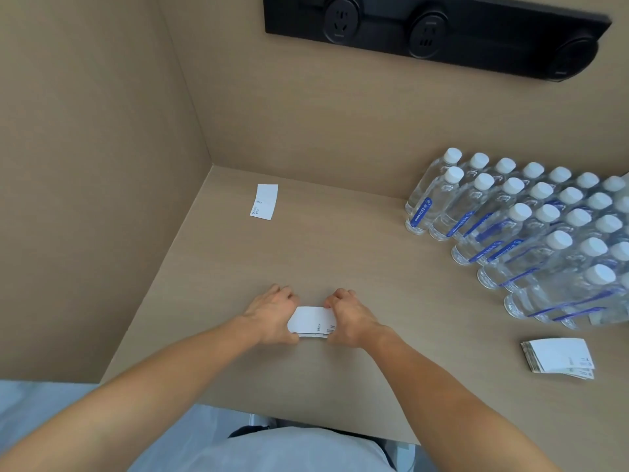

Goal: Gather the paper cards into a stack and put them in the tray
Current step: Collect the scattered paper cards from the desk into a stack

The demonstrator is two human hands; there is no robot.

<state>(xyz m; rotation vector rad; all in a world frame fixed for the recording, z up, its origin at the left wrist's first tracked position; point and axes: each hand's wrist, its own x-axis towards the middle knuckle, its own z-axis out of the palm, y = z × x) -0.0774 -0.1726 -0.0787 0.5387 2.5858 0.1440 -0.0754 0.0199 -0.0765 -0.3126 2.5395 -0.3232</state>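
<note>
A small stack of white paper cards (311, 322) lies on the beige table near its front edge, squeezed between both hands. My left hand (272, 315) grips the stack's left end and my right hand (350, 316) grips its right end. One single white card (264, 201) lies flat far back on the left, near the corner of the walls. A second, thicker stack of cards (558, 357) rests on the table at the right, apart from both hands. No tray shows in this view.
Several rows of clear water bottles (531, 229) with white caps and blue labels stand at the right back. A black socket strip (432, 32) is fixed to the rear wall. Beige walls close the left and back. The table's front edge (306, 422) is close to my body.
</note>
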